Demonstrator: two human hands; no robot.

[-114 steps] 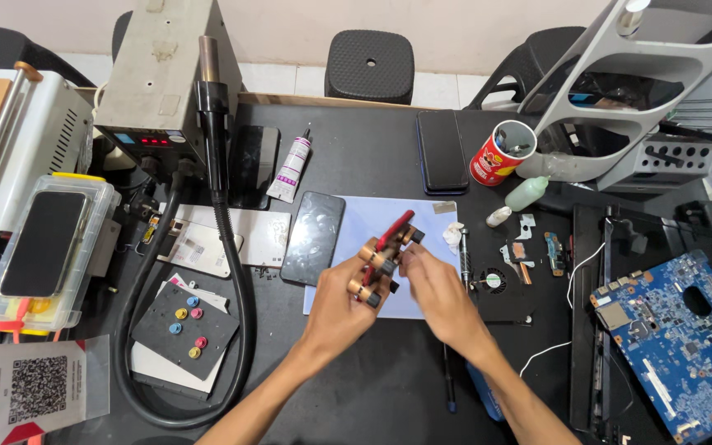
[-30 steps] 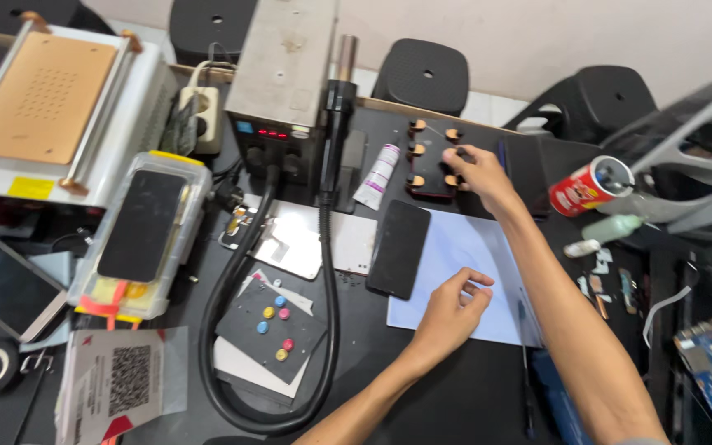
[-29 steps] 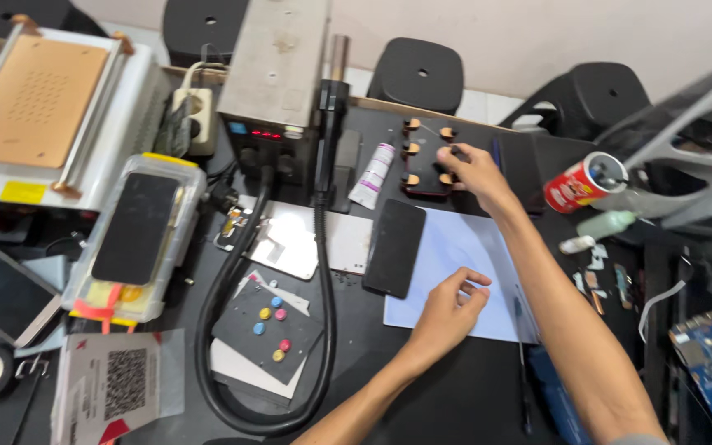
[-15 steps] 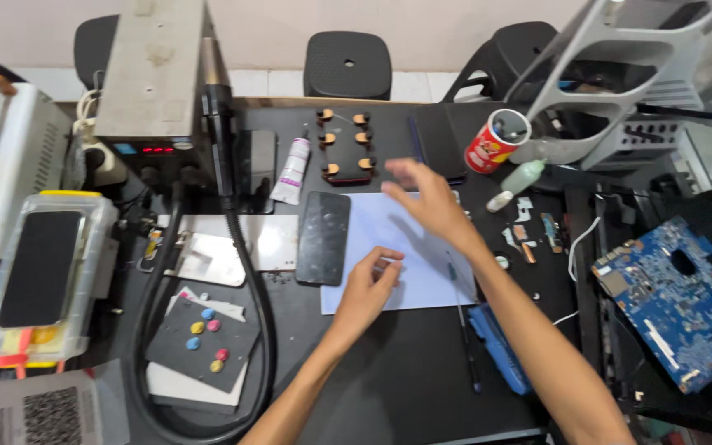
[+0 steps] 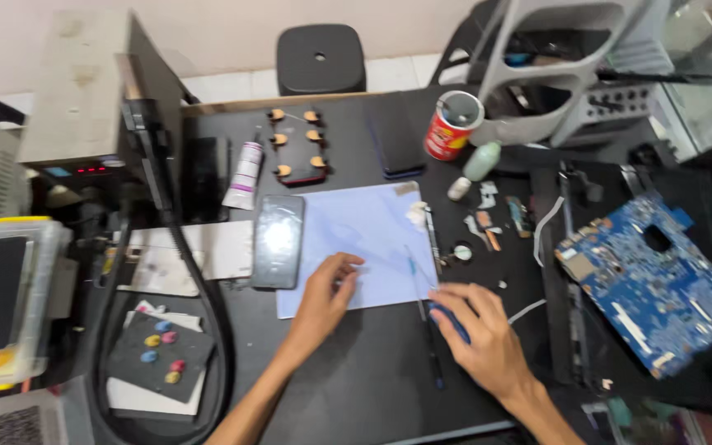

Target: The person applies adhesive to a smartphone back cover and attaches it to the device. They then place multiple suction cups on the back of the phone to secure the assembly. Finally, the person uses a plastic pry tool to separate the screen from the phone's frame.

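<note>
My left hand (image 5: pixel 327 297) rests with its fingers spread on the near edge of a pale blue mat (image 5: pixel 372 231) and holds nothing. My right hand (image 5: pixel 480 338) lies near the table's front edge, fingers curled over the end of a blue tool (image 5: pixel 448 317) that lies on the black tabletop. A dark phone (image 5: pixel 278 241) lies face up at the mat's left edge. At the back, a dark phone panel gripped by several wooden clips (image 5: pixel 298 148) rests flat, next to a white glue tube (image 5: pixel 245 171). Thin tweezers (image 5: pixel 430 239) lie along the mat's right edge.
A grey hot-air station (image 5: pixel 84 91) with a black hose (image 5: pixel 199 288) stands at the left. A red can (image 5: pixel 452 124) and a dark phone (image 5: pixel 395 140) sit at the back. A blue circuit board (image 5: pixel 653 280) lies right. Small parts (image 5: pixel 496 218) are scattered.
My right hand left the clipped panel at the back and came down to the front edge onto the blue tool. My left hand stayed on the mat.
</note>
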